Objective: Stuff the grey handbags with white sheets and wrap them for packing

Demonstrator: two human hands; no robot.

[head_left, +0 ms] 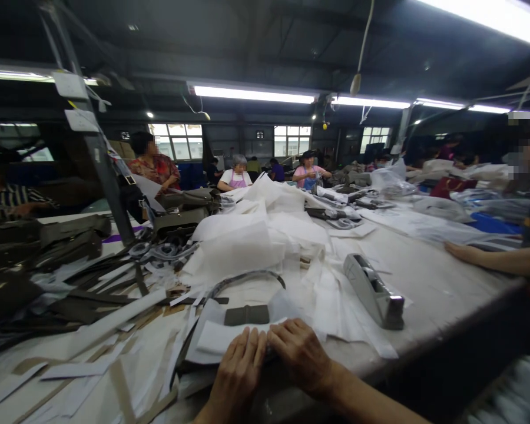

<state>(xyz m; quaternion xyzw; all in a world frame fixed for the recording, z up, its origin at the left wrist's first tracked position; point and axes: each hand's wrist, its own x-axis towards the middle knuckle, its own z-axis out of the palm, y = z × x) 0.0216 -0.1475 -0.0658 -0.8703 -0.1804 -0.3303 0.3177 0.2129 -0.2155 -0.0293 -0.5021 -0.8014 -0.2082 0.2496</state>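
Both my hands rest side by side at the near edge of the work table (433, 282). My left hand (238, 374) lies with fingers together, pressing down on a white paper piece (216, 338). My right hand (300, 353) lies next to it, fingers flat on the same stack. Just beyond the fingertips sits a small dark grey folded piece (246, 315) on the white paper. A thin dark curved strap (247, 277) arcs above it.
A grey tape dispenser (373, 291) stands to the right. White tissue sheets (256, 235) pile up mid-table; dark fabric strips (83, 282) and bags lie at left. Another person's arm (490, 259) rests on the right side. Several workers sit at the far end.
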